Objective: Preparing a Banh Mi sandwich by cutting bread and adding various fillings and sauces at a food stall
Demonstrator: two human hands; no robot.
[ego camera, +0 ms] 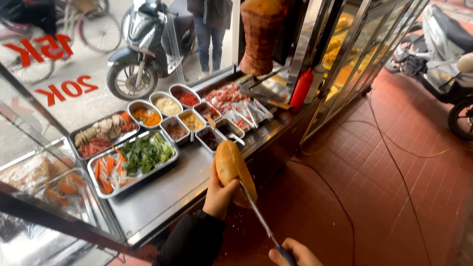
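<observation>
Right hand [295,253] grips scissors [258,214]; tray [101,189] holds greens [147,153], carrot strips [107,170].

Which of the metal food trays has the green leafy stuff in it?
The big rectangular tray nearest the left hand. It holds green leaves beside carrot strips; the other trays hold meats, sauces and yellow or red fillings.

only signage here is the red lettering [42,49] stuck on the glass pane in the upper left of the frame, two lines of big blocky red characters, mirrored from this side and tilted. below it, at the left edge, a fainter red mark [19,106] on the same glass. one package-ish thing: a red squeeze bottle [301,89] standing upper middle, by the display case frame.
</observation>
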